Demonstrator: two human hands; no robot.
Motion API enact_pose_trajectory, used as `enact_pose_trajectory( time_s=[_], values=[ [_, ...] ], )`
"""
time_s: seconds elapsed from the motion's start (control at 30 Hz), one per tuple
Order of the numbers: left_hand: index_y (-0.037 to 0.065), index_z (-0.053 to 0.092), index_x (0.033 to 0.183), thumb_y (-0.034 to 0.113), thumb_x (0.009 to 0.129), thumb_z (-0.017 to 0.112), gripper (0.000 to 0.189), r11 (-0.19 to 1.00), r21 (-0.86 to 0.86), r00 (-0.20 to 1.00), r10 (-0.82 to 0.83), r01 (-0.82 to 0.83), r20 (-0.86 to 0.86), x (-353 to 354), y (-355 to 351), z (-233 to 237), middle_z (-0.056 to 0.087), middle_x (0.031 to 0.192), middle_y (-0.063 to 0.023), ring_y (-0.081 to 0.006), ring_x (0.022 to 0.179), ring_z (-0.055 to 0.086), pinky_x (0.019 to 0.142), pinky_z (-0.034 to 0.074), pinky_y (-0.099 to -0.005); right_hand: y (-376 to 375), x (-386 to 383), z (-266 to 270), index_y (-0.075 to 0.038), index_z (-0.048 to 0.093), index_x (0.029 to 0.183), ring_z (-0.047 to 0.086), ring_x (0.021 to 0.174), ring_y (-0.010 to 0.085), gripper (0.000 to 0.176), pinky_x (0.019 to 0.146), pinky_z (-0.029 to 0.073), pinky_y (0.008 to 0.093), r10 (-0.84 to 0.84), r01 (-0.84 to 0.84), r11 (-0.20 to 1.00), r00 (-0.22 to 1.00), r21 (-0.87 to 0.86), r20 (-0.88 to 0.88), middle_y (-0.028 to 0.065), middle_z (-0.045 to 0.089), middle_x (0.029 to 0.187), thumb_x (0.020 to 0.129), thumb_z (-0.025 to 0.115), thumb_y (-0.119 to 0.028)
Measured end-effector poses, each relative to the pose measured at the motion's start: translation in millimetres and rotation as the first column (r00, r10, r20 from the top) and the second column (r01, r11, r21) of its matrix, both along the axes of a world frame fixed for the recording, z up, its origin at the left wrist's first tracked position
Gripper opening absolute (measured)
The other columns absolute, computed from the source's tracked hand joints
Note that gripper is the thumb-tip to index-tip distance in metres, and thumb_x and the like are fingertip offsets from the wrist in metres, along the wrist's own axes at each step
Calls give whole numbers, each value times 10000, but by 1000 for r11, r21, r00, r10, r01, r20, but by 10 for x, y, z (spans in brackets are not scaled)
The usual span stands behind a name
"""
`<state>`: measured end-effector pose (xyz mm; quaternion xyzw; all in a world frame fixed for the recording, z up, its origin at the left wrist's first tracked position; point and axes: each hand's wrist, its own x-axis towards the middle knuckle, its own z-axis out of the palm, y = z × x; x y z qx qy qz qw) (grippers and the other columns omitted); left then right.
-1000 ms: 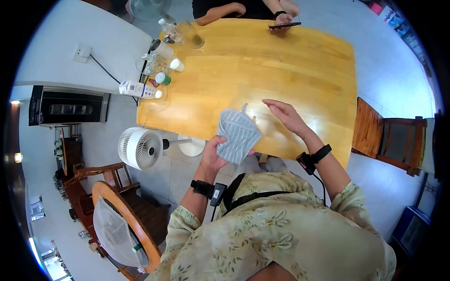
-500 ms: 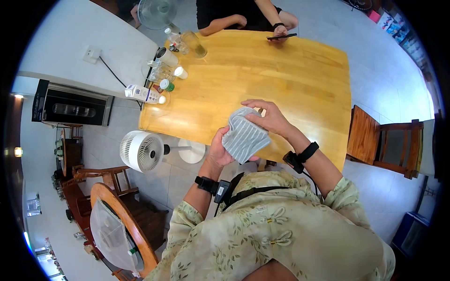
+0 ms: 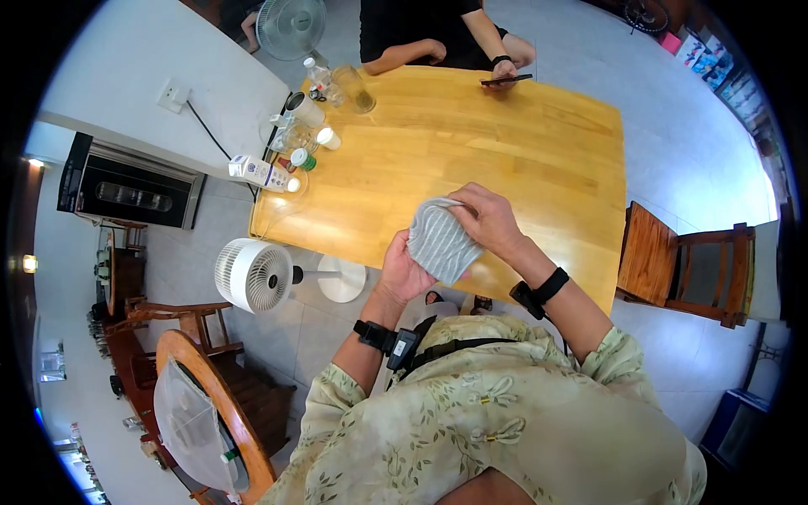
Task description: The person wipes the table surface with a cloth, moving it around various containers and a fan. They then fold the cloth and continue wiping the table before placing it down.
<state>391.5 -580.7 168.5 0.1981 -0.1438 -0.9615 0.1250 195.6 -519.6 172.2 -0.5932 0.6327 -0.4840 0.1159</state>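
A grey cloth with thin white stripes (image 3: 443, 242), folded into a soft, rounded bundle, is held above the near edge of the wooden table (image 3: 505, 135). My left hand (image 3: 404, 271) supports it from the left and below, its thumb along the side and the other fingers mostly hidden behind the fabric. At the upper right of the bundle, my right hand (image 3: 491, 220) has its fingers closed on the cloth's edge, where the fabric curls over.
A milk carton (image 3: 263, 173), a green-lidded jar (image 3: 303, 159), a white cup (image 3: 328, 138) and a tall glass (image 3: 353, 91) stand along the table's left side. Across it, a person holds a phone (image 3: 506, 80). A white fan (image 3: 255, 275) is at left, a wooden chair (image 3: 686, 265) at right.
The cloth has turned slightly and its lower corner looks more rounded. My right hand's fingers have drawn in, now gripping the upper edge. The view has shifted a little.
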Motion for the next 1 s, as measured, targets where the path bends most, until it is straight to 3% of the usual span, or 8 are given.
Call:
enact_pose_trajectory(
  time_s=[0.27,0.5,0.6,0.7,0.77,0.8,0.87,1.0],
  values=[
    [130,376,1507,747,965,232,835,996,-61,997,-62,64,35,-127,-21,-86,490,1466,-171,-395,1301,524,983,478,-647,30,33,120,-88,689,1016,688,723,308,127,647,545,368,36,-41,999,976,19,213,118,712,851,908,654,-145],
    [105,370,1511,880,859,238,1021,998,-61,992,-17,25,122,-101,-101,34,520,1428,-190,-378,1265,551,1028,452,-607,216,-83,504,-142,701,998,647,663,260,219,566,504,340,365,-416,895,891,-163,-269,40,676,808,782,733,-127],
    [22,377,1481,722,951,399,879,983,57,983,168,-172,79,-84,-236,-59,535,1404,-198,-355,1248,565,1058,453,-544,327,-12,441,-157,705,992,633,657,253,228,561,496,347,494,-542,833,819,-112,-293,23,651,786,769,753,-169],
    [-37,390,1443,410,999,567,655,958,-220,938,238,-184,253,-98,-288,-143,545,1385,-202,-333,1252,567,1051,481,-494,473,0,357,-157,711,983,643,704,238,211,597,500,362,581,-600,799,788,-44,-202,15,652,781,796,774,-233],
    [-34,385,1438,145,974,595,540,975,-37,967,224,-221,124,-103,-320,-177,538,1387,-202,-329,1246,573,1037,502,-491,550,-62,395,-111,693,1032,656,794,259,267,702,519,346,541,-547,836,833,-36,-113,51,681,854,820,779,-249],
    [-34,385,1438,145,974,595,540,975,-36,967,221,-219,126,-110,-319,-195,538,1387,-202,-329,1246,573,1037,502,-491,549,-88,361,-111,693,1032,656,794,259,267,702,519,346,539,-546,837,835,-35,-111,51,681,854,820,779,-249],
    [-47,381,1430,132,984,572,516,975,-111,972,206,-194,114,-137,-289,-192,528,1402,-207,-352,1253,569,1052,495,-500,526,-131,193,-75,555,1352,658,845,222,632,808,513,330,66,-73,990,996,-118,-59,72,709,964,800,824,-223],
    [-40,374,1435,120,981,578,523,971,-174,969,190,-163,157,-203,-206,-171,537,1387,-198,-338,1241,578,1036,509,-486,503,-196,-235,-67,231,1570,631,993,198,918,928,484,338,55,-106,986,939,132,339,117,684,1115,841,784,-140]
  ],
)
